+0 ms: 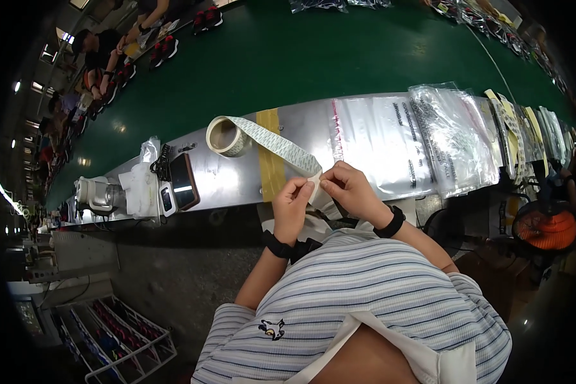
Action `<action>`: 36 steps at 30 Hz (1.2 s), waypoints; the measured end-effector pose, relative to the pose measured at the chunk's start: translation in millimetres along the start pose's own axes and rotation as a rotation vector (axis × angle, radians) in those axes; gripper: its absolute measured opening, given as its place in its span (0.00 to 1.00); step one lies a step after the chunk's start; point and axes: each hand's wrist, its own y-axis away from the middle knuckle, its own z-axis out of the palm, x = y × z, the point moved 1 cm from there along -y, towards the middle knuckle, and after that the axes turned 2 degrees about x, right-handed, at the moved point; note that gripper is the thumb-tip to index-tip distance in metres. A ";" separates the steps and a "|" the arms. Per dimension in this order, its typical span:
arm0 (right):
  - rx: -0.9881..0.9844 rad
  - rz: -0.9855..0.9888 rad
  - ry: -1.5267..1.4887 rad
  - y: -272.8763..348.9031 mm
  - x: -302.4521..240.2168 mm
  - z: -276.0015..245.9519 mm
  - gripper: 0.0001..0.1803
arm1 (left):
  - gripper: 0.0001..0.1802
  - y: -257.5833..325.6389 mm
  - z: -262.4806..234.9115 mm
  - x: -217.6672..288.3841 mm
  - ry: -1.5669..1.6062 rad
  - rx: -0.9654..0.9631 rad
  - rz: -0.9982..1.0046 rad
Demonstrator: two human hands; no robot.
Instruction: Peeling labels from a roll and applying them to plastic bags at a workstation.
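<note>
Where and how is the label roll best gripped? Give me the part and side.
Probably pinch the label roll by its left rim, coming from the person's left: its open core offers that wall, while the label strip runs off rightward to the left hand and right hand.

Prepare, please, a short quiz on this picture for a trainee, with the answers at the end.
1. True or false: the left hand and the right hand meet at the free end of the patterned strip.
2. Which lies nearest to the roll?
a) clear plastic bags
b) yellow stripe
c) red-and-black shoes
3. Fill in: the band on the right wrist is ____ in colour.

Key: 1 true; 2 b; 3 black.
</note>
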 end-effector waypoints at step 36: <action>0.596 0.258 -0.128 23.0 96.9 -98.4 0.05 | 0.23 -102.3 118.3 -68.0 1.015 -0.690 -0.656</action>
